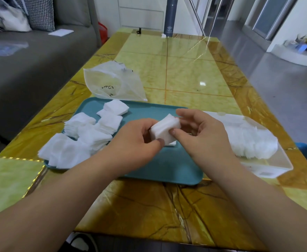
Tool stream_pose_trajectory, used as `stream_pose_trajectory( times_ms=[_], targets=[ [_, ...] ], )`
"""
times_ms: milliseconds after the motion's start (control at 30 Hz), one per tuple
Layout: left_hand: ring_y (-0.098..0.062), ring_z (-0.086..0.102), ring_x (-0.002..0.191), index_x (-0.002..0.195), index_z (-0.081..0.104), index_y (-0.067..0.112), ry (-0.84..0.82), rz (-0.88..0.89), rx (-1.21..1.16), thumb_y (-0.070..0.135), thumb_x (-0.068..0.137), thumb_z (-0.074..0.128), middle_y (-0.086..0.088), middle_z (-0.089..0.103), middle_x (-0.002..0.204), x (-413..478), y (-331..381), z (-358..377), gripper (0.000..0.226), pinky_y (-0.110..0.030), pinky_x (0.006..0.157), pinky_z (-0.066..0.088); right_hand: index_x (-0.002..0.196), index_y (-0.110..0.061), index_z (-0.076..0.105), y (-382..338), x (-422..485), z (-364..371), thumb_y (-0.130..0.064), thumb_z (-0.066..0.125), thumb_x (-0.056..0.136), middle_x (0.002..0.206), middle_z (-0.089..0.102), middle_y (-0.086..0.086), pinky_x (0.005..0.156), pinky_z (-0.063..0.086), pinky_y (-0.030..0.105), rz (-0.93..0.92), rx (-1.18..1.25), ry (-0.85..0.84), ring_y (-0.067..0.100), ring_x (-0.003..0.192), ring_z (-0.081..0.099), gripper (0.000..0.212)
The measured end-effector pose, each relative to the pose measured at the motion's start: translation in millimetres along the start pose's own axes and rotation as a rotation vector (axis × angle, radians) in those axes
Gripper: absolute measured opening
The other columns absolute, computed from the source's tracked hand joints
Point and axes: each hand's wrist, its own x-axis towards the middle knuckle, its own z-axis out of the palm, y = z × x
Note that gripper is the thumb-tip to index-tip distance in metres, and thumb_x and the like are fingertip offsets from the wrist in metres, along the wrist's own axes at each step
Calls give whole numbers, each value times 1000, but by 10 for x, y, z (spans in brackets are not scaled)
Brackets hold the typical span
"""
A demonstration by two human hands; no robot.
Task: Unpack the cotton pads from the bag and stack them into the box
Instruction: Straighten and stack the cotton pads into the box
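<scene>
A glossy yellow-green marble table [185,70] stands beside a grey sofa [31,60], with a dark bottle [170,17] at its far end. On a teal tray [167,166], loose cotton pads [80,140] lie heaped at the left. Above the tray's middle, the left hand [134,142] and right hand [203,131] meet, both pinching a small stack of pads [164,129] between thumbs and fingers. The crumpled clear bag [111,82] lies just beyond the tray. To the right, a clear box [279,160] holds a row of stacked pads [254,140].
</scene>
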Motion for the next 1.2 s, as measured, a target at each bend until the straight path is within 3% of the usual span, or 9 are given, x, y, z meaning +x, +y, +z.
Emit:
stream_pose_trajectory(
  times_ms=[100, 233, 333, 433, 600, 833, 1000, 1100, 1200],
  targets=[
    [-5, 59, 59, 95, 73, 27, 70, 6, 54, 11, 88, 68, 0, 71, 76, 14, -22, -22, 19, -22, 58, 46, 138, -26, 61, -23, -7, 17, -13, 75, 92, 125, 69, -8, 96, 54, 18, 49, 5, -41, -2, 112, 67, 50],
    [-7, 60, 62, 98, 74, 29, 48, 89, 53, 7, 89, 66, 2, 72, 79, -32, 56, 20, 25, -24, 59, 48, 134, -25, 63, -62, -33, 67, -58, 65, 93, 128, 70, -6, 104, 55, 37, 311, 246, -191, 12, 121, 67, 53],
    [-21, 58, 55, 102, 74, 36, 38, 96, 32, 6, 89, 63, 2, 70, 73, -57, 118, 78, 34, -31, 56, 53, 106, -20, 72, -100, -43, 87, -50, 54, 104, 103, 79, 4, 95, 61, 42, 386, 380, -189, 24, 106, 74, 35],
    [-39, 61, 62, 107, 73, 41, 29, 75, -13, 6, 86, 62, -9, 69, 69, -70, 148, 104, 42, -49, 60, 58, 108, -15, 73, -110, -51, 79, -37, 52, 107, 100, 80, 8, 91, 63, 43, 383, 405, -173, 24, 100, 76, 30],
    [-7, 47, 47, 106, 73, 38, 91, 68, -35, 15, 87, 74, 8, 58, 53, -73, 126, 162, 30, -17, 49, 38, 110, -15, 75, -93, -51, 85, -31, 41, 111, 101, 80, 9, 93, 62, 47, 397, 361, -168, 25, 101, 76, 38],
    [-18, 73, 68, 101, 71, 27, 131, 32, -86, 17, 96, 68, 1, 76, 86, 53, 63, 159, 12, -48, 77, 61, 100, -27, 76, -66, -72, -8, -57, 63, 95, 96, 77, 0, 88, 60, 45, 190, 6, -172, 20, 94, 73, 34],
    [-16, 71, 62, 100, 68, 28, 83, 15, -97, 19, 98, 65, -2, 75, 80, 107, 21, 181, 10, -39, 65, 57, 104, -23, 74, 7, -60, -118, -30, 81, 88, 97, 78, 1, 93, 58, 51, 114, -16, -200, 19, 96, 74, 18],
    [-15, 69, 56, 102, 67, 30, 45, -4, -54, 27, 101, 62, 1, 72, 70, 116, 10, 173, 6, -24, 52, 48, 101, -22, 75, 26, -48, -135, -35, 83, 83, 92, 79, 6, 88, 59, 57, 120, -23, -186, 28, 93, 75, 24],
    [-18, 69, 68, 104, 65, 32, 92, 56, 118, 33, 103, 56, 5, 71, 78, 187, -66, 168, 10, -33, 66, 54, 96, -21, 73, 29, -32, -155, -31, 80, 84, 86, 77, 5, 80, 62, 47, 93, -53, -109, 24, 84, 74, 17]
  ],
)
